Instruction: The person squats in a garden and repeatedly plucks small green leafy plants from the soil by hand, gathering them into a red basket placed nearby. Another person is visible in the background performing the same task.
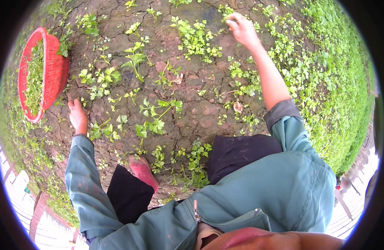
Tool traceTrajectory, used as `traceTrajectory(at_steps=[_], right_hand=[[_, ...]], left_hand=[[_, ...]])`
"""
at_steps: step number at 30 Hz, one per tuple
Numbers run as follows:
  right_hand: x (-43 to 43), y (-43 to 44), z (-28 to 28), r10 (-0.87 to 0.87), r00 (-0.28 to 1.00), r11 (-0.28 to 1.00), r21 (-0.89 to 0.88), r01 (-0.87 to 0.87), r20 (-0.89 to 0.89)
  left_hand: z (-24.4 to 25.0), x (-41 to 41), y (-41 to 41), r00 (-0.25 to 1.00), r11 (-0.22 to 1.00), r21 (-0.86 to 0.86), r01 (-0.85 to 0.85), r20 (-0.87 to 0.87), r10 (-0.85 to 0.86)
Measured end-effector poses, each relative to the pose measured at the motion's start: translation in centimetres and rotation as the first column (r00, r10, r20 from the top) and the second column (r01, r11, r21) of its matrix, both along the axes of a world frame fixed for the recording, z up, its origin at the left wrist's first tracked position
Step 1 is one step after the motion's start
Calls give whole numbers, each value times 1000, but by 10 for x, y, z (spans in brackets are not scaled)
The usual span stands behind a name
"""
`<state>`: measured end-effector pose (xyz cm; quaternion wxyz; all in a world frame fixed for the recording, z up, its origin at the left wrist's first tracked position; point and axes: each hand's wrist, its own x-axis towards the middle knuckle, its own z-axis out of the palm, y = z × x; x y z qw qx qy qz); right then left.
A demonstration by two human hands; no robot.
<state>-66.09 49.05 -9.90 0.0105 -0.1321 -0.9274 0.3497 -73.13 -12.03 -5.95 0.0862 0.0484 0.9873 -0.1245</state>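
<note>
My right hand (244,32) reaches out to the upper right, low over the soil. Its fingertips pinch a small green sprig (227,16), slightly blurred. On the left, my left hand (77,116) is down at the cracked soil (192,114) with curled fingers; whether anything is between them is hidden. Close beyond that hand stands a red plastic basket (56,70), heaped with pulled green plants (35,79). Between my hands grow leafy, celery-like plants, among them a dense clump (196,39) and a larger spreading one (156,120).
Thick green growth (332,93) covers the ground on the right. A pink boot (143,172) rests on the soil by my dark trouser leg (129,193), near a leafy plant (198,162). Dry leaves (238,107) lie scattered. Poles and a bright background show at the lower rim.
</note>
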Motion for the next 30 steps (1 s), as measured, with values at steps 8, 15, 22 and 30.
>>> traceTrajectory(at_steps=[8,15,22,30], right_hand=[[36,-13,-8,76,995,918,395,-42,-71],[24,-15,-11,166,986,959,236,-155,-29],[13,-37,-24,225,961,910,387,-149,-159],[-3,-44,-12,278,960,916,293,-273,24]], left_hand=[[3,2,0,999,999,16,31,14,-31],[5,3,5,1000,999,41,9,-7,-9],[3,2,3,1000,999,46,14,-13,-13],[1,1,2,999,999,25,43,-32,-43]])
